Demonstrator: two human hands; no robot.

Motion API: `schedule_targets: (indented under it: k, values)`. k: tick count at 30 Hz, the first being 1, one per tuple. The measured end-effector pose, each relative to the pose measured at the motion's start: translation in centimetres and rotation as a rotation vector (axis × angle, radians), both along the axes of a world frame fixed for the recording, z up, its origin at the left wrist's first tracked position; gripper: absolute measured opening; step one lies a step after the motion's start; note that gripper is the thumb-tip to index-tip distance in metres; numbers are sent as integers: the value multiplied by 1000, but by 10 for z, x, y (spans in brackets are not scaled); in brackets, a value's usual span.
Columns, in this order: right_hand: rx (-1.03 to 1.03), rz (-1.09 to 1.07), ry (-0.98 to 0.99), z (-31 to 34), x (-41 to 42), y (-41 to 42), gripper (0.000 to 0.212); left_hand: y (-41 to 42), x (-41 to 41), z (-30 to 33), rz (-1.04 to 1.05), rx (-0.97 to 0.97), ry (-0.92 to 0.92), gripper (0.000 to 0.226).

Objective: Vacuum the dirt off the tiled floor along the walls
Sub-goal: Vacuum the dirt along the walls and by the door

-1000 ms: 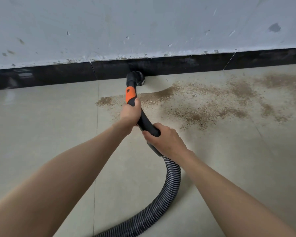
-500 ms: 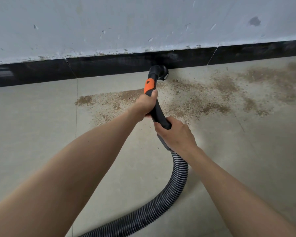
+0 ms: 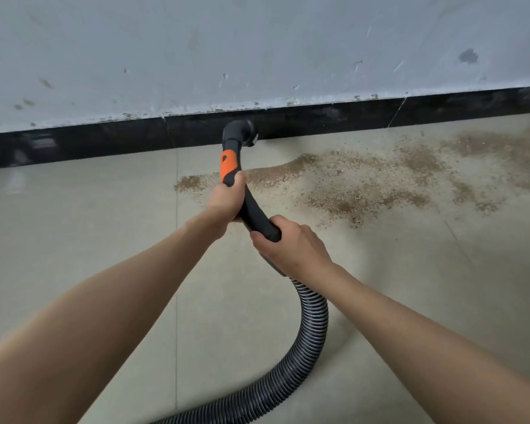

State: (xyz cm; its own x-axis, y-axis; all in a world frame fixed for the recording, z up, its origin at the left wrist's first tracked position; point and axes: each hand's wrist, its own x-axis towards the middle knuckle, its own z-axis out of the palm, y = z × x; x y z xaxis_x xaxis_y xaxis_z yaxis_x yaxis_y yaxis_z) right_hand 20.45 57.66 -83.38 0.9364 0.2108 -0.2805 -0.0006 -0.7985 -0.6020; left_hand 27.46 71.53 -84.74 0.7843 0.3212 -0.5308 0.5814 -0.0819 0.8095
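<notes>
We reach both arms forward. Our left hand (image 3: 227, 201) grips the black vacuum handle (image 3: 251, 211) just below its orange band, and our right hand (image 3: 291, 246) wraps it lower, near the ribbed hose (image 3: 314, 325). The nozzle (image 3: 240, 133) meets the black baseboard (image 3: 334, 119); brown dirt (image 3: 358, 191) lies rightward on the tiled floor (image 3: 74, 240).

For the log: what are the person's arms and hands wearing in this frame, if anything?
Nothing visible. Both forearms are bare from the frame's lower edge up to the wrists, with no sleeves in view. The left hand and right hand have no gloves, and no watch, bracelet or ring shows. No markings are visible on either arm.
</notes>
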Motion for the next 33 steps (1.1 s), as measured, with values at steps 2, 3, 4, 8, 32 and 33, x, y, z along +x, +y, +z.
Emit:
schedule_targets:
  k: [2, 3, 4, 8, 32, 33]
  values:
    - [27, 43, 13, 4, -9, 19, 33, 21, -13, 7, 52, -2, -5, 33]
    - [43, 67, 21, 7, -13, 29, 31, 32, -19, 11, 76, -9, -6, 32]
    - [58, 90, 31, 9, -17, 39, 30, 43, -25, 14, 95, -7, -2, 32]
    - [117, 160, 81, 18, -37, 79, 34, 84, -50, 23, 123, 52, 30, 34]
    - [96, 213, 196, 18, -63, 101, 31, 104, -93, 16, 132, -46, 145, 33]
    - [105, 204, 197, 19, -60, 101, 31, 104, -90, 17, 125, -46, 147, 33]
